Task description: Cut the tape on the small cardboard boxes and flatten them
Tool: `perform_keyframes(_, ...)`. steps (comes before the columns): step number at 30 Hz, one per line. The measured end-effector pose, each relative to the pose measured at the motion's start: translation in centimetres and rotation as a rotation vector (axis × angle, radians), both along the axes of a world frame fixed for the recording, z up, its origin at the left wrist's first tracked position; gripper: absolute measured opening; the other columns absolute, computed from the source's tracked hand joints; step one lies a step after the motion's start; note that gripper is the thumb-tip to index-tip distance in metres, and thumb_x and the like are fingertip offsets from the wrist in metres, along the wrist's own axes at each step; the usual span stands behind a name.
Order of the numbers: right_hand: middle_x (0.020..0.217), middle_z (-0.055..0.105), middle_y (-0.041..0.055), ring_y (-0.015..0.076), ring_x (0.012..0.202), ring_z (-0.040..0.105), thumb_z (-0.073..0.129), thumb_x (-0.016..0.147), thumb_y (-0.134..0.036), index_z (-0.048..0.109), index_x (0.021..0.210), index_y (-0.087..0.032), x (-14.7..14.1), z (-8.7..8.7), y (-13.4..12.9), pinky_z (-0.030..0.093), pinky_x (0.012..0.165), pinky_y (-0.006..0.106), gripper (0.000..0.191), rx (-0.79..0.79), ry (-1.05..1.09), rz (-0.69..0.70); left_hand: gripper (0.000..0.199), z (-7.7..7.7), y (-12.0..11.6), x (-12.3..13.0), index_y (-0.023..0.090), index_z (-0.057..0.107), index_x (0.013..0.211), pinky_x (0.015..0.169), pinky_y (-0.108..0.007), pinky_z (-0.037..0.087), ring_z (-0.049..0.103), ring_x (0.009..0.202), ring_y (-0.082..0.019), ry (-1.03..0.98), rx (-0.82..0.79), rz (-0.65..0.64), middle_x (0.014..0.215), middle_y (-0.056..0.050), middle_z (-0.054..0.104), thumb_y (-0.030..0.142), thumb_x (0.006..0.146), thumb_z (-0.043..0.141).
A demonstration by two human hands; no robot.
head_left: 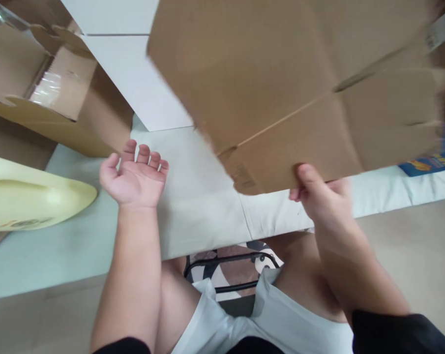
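My right hand pinches the near edge of a flattened cardboard box, thumb on top and fingers beneath. The brown sheet, with fold lines and flaps, is raised above the table and fills the upper right. Palm up, my left hand holds nothing, its fingers apart and slightly curled. It is close to the corner of an open cardboard box on the left. A pale yellow bottle-like container lies at the left, its narrow end pointing toward my left wrist.
A pale cloth covers the table. White panels stand at the back, behind the cardboard. Clear plastic shows inside the open box. A blue printed package lies at the right edge. Below the table's front edge is a black metal frame.
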State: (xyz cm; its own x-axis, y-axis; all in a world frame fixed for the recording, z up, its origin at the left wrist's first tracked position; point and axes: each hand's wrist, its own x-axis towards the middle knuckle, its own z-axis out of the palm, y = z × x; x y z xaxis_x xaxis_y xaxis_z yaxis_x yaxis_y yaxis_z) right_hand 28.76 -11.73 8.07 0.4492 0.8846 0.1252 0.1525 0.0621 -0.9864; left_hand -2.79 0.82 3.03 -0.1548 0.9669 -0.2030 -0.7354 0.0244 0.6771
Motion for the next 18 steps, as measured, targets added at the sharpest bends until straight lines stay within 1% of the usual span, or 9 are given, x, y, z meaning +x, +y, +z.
perform_keyframes(2, 0.061, 0.063, -0.0022, 0.0117, 0.044, 0.053, 0.096, 0.066, -0.054, 0.066, 0.067, -0.025, 1.8, 0.8, -0.8, 0.044, 0.034, 0.028, 0.042, 0.194, 0.081, -0.304, 0.019, 0.0, 0.1, 0.1, 0.029, 0.067, 0.091, 0.068, -0.031, 0.057, 0.065, 0.072, -0.016, 0.023, 0.001, -0.02, 0.081, 0.001, 0.071, 0.041, 0.077, 0.062)
perform_keyframes(4, 0.072, 0.069, -0.0042, 0.0113, 0.05, 0.057, 0.101, 0.053, -0.041, 0.068, 0.072, -0.029, 4.1, 1.2, -1.8, 0.039, 0.031, 0.024, 0.04, 0.349, 0.148, -0.56, 0.017, 0.1, 0.2, 0.3, 0.03, 0.066, 0.087, 0.064, -0.032, 0.055, 0.063, 0.067, -0.016, 0.042, 0.023, -0.052, 0.076, 0.001, 0.067, 0.039, 0.074, 0.067)
perform_keyframes(6, 0.071, 0.07, -0.0051, 0.0112, 0.052, 0.059, 0.098, 0.052, -0.034, 0.069, 0.075, -0.032, 6.9, 1.3, -3.1, 0.041, 0.034, 0.023, 0.037, 0.42, 0.139, -0.712, 0.018, 0.2, 0.1, 0.5, 0.027, 0.064, 0.084, 0.059, -0.03, 0.052, 0.058, 0.062, -0.014, 0.029, 0.02, -0.049, 0.071, 0.002, 0.062, 0.037, 0.07, 0.069)
perform_keyframes(8, 0.069, 0.071, -0.0035, 0.012, 0.055, 0.062, 0.094, 0.052, -0.031, 0.064, 0.071, -0.031, 9.9, 1.0, -4.5, 0.043, 0.035, 0.024, 0.035, 0.442, 0.079, -0.814, 0.02, 0.4, 0.0, 0.5, 0.024, 0.062, 0.081, 0.054, -0.029, 0.048, 0.053, 0.058, -0.012, 0.008, -0.007, -0.035, 0.068, 0.002, 0.057, 0.036, 0.066, 0.069)
perform_keyframes(10, 0.077, 0.075, -0.004, 0.0103, 0.049, 0.059, 0.089, 0.053, -0.028, 0.06, 0.074, -0.032, 12.6, 0.4, -5.6, 0.044, 0.036, 0.027, 0.036, 0.421, 0.032, -0.877, 0.021, 0.5, 0.0, 0.4, 0.024, 0.061, 0.08, 0.052, -0.028, 0.046, 0.051, 0.057, -0.011, 0.011, -0.019, -0.025, 0.066, 0.002, 0.054, 0.036, 0.064, 0.069)
perform_keyframes(13, 0.086, 0.077, -0.0025, 0.0096, 0.042, 0.058, 0.082, 0.061, -0.023, 0.052, 0.078, -0.032, 15.9, -0.6, -5.6, 0.044, 0.034, 0.03, 0.035, 0.254, -0.027, -0.891, 0.022, 0.7, -0.1, 0.3, 0.025, 0.062, 0.08, 0.053, -0.028, 0.048, 0.05, 0.058, -0.012, 0.043, -0.013, -0.049, 0.068, 0.001, 0.053, 0.035, 0.063, 0.071)
perform_keyframes(14, 0.088, 0.076, -0.0013, 0.0103, 0.042, 0.06, 0.08, 0.064, -0.021, 0.05, 0.079, -0.032, 16.8, -0.8, -4.9, 0.047, 0.035, 0.03, 0.035, 0.181, -0.04, -0.868, 0.021, 0.7, -0.1, 0.3, 0.026, 0.062, 0.08, 0.053, -0.027, 0.048, 0.05, 0.057, -0.012, 0.047, -0.021, -0.051, 0.068, 0.001, 0.052, 0.034, 0.063, 0.071)
perform_keyframes(16, 0.079, 0.071, -0.0004, 0.0094, 0.042, 0.06, 0.075, 0.075, -0.016, 0.047, 0.079, -0.029, 18.4, -1.0, -2.5, 0.05, 0.038, 0.027, 0.031, 0.057, -0.072, -0.881, 0.021, 0.9, -0.2, 0.4, 0.025, 0.06, 0.078, 0.051, -0.027, 0.047, 0.048, 0.055, -0.011, 0.041, -0.049, -0.016, 0.067, 0.001, 0.049, 0.032, 0.061, 0.07)
perform_keyframes(18, 0.07, 0.064, -0.0029, 0.0073, 0.041, 0.055, 0.065, 0.083, -0.004, 0.045, 0.083, -0.028, 20.2, -0.9, 1.3, 0.05, 0.04, 0.022, 0.031, -0.062, -0.122, -0.982, 0.02, 1.2, -0.2, 0.8, 0.023, 0.056, 0.075, 0.048, -0.026, 0.045, 0.046, 0.052, -0.011, 0.025, -0.076, 0.044, 0.065, 0.001, 0.047, 0.03, 0.059, 0.067)
